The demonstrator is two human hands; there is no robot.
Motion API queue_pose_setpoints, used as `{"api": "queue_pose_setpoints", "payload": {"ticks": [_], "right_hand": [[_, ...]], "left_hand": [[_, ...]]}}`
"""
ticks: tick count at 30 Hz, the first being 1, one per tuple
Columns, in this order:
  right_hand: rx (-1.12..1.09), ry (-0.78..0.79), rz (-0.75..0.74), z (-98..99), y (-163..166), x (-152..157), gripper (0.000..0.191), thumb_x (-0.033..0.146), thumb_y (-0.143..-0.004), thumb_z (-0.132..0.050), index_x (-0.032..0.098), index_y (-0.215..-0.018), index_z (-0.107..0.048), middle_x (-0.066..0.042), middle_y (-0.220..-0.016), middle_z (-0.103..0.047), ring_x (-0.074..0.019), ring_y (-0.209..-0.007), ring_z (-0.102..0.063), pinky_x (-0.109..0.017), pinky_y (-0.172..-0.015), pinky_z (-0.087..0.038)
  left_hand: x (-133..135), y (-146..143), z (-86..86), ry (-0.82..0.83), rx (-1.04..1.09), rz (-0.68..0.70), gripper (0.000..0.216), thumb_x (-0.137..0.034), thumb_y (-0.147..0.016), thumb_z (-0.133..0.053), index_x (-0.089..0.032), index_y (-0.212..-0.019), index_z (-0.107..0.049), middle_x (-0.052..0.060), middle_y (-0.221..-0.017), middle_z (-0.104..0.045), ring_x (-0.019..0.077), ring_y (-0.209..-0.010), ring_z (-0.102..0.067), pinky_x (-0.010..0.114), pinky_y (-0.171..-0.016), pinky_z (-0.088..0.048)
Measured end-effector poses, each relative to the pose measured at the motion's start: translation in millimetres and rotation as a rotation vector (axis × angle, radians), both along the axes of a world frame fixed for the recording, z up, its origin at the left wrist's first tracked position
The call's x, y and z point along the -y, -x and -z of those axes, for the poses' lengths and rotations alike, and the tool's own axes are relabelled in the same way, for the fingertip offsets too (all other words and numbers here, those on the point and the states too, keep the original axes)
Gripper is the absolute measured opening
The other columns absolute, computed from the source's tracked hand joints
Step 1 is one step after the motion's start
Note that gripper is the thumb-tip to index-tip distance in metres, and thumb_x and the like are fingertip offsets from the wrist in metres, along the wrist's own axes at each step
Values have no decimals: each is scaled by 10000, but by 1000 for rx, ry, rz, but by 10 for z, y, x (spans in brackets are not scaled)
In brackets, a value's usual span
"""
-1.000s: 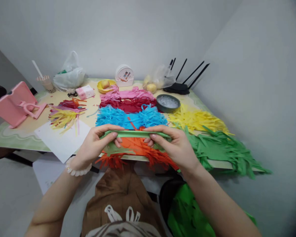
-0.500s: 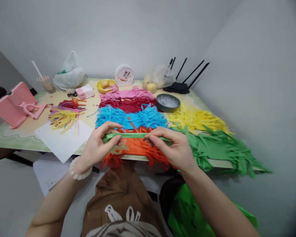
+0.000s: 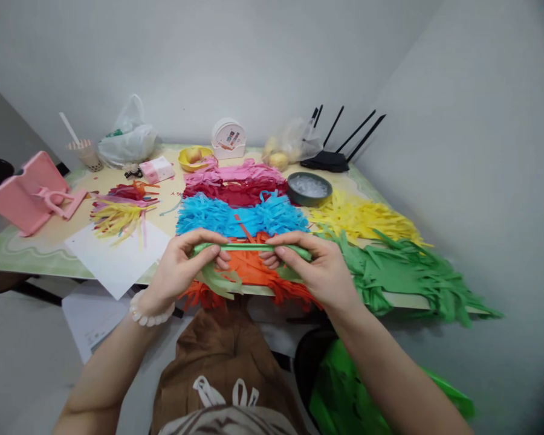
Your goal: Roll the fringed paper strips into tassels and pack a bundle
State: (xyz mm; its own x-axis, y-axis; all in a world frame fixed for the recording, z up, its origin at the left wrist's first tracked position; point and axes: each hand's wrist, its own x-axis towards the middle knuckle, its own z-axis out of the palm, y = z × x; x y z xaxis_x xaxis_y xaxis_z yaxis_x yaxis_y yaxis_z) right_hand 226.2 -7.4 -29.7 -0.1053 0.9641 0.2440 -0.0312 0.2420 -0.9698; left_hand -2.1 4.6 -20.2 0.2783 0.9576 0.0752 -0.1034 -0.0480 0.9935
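My left hand (image 3: 178, 270) and my right hand (image 3: 317, 270) each pinch one end of a folded green paper strip (image 3: 247, 247), held level over the table's near edge. Fringe from the green strip hangs below my left fingers. Under the strip lies a pile of orange fringed paper (image 3: 254, 275). Behind it sit piles of blue fringed paper (image 3: 240, 216), dark red fringed paper (image 3: 236, 193) and pink fringed paper (image 3: 236, 174). A white bead bracelet is on my left wrist.
Green fringed paper (image 3: 408, 275) and yellow fringed paper (image 3: 358, 219) lie to the right. A dark bowl (image 3: 309, 188), a router (image 3: 330, 160), a pink stand (image 3: 27, 190), white sheets (image 3: 118, 254), mixed strips (image 3: 118, 211), a cup (image 3: 86, 151) and bags sit on the table (image 3: 22, 248).
Both hands stayed on the green strip, turning it slightly; it dipped lower, then rose a little. The hanging fringe under my left hand has shifted.
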Motion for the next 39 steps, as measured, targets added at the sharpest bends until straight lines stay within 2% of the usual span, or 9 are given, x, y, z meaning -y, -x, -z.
{"api": "queue_pose_setpoints", "payload": {"ticks": [8,15,18,22,24,26,29,33,39], "right_hand": [[-180,21,-78,105,-6,-100,47,254,-797,-754,234,-804,-797,-21,-726,-777,-158,-640,-740,-275,-646,-633],[7,-130,-56,110,-44,-112,165,137,-783,-644,220,-752,-782,-23,-701,-768,-164,-634,-726,-280,-622,-610],[183,-302,-25,49,-84,-76,246,80,-769,-587,233,-760,-780,-17,-716,-771,-170,-663,-728,-283,-640,-597],[409,-540,-53,-41,-128,-31,291,63,-772,-568,250,-814,-787,-18,-780,-787,-184,-733,-749,-284,-686,-602],[466,-590,-95,-82,-132,-17,292,81,-789,-561,257,-836,-789,-22,-812,-792,-183,-748,-752,-282,-700,-611],[490,-609,-124,-116,-131,-8,296,91,-800,-551,260,-849,-789,-25,-843,-794,-178,-756,-752,-281,-713,-616],[491,-612,-115,-141,-133,3,298,89,-799,-550,259,-851,-789,-25,-838,-793,-177,-741,-749,-284,-709,-615],[413,-507,-59,-112,-156,20,288,66,-795,-559,241,-838,-784,-19,-774,-785,-172,-701,-744,-273,-673,-605],[314,-196,-66,-122,-205,26,267,154,-851,-583,227,-1035,-763,-20,-809,-779,-164,-681,-743,-264,-658,-615]], "left_hand": [[-74,3,116,106,188,13,87,-221,-730,-790,-148,-777,-790,43,-670,-732,131,-607,-679,232,-636,-553],[-102,36,220,55,171,43,68,-214,-754,-738,-155,-740,-770,43,-635,-711,141,-616,-660,238,-621,-528],[-93,109,127,-70,-71,124,110,-204,-796,-670,-168,-725,-746,68,-737,-743,185,-720,-691,294,-712,-550],[-78,143,-143,-429,-478,150,107,-195,-833,-634,-192,-842,-740,107,-1203,-715,292,-1212,-597,430,-1068,-431],[-76,89,-243,-504,-531,175,150,-235,-879,-612,-205,-969,-728,95,-1196,-720,274,-1216,-598,413,-1090,-410],[-80,13,-282,-492,-555,282,182,-278,-918,-588,-205,-1023,-717,80,-1093,-752,234,-1067,-672,340,-987,-478],[-87,-62,-252,-471,-573,345,198,-305,-941,-573,-193,-1039,-702,65,-1027,-756,189,-926,-695,256,-828,-508],[-56,-72,-183,-521,-601,269,322,-299,-934,-590,-191,-1237,-583,66,-1060,-728,178,-915,-686,247,-806,-502],[0,-107,-150,-665,-737,131,186,-222,-960,-494,-189,-997,-673,75,-995,-736,192,-901,-676,275,-827,-495]]}}
